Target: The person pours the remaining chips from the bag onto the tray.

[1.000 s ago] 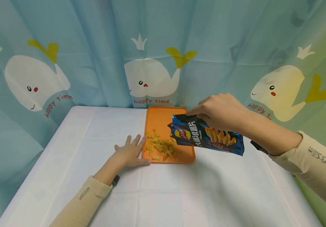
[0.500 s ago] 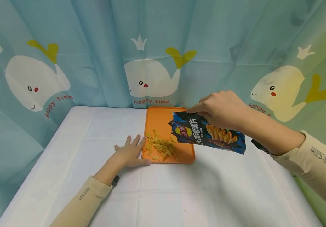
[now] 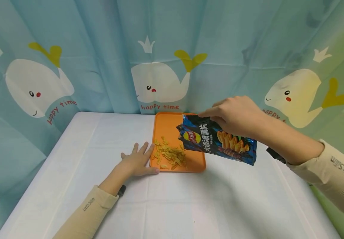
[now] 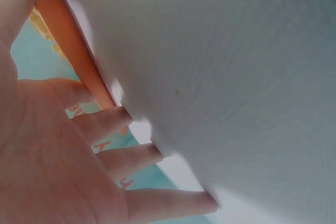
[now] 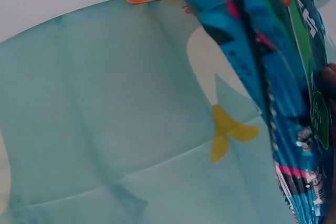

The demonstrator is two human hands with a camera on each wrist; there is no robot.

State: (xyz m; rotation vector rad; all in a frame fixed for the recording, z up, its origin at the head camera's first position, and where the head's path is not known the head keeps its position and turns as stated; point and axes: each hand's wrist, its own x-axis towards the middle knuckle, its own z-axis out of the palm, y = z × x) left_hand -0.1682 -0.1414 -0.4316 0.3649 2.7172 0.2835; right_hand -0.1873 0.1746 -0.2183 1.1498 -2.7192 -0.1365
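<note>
A dark blue chip bag (image 3: 216,141) hangs on its side over the right part of an orange tray (image 3: 172,124), its torn end facing left. My right hand (image 3: 234,113) grips the bag by its upper edge; the right wrist view shows the crinkled blue bag (image 5: 262,77) close up. Yellow chips (image 3: 172,153) lie in a loose pile at the tray's near left. Beside them my left hand (image 3: 137,161) rests with fingers spread, thumb and fingertips touching the tray's left edge. In the left wrist view, the palm (image 4: 58,156) stands by the orange rim (image 4: 79,51).
The tray sits on a white-covered table (image 3: 106,139) near its far edge. A blue curtain (image 3: 100,49) printed with whales hangs right behind the table and along the sides.
My right hand has shifted slightly up and to the right, and the bag's tilt has varied a little. The left hand, tray and chip pile look the same.
</note>
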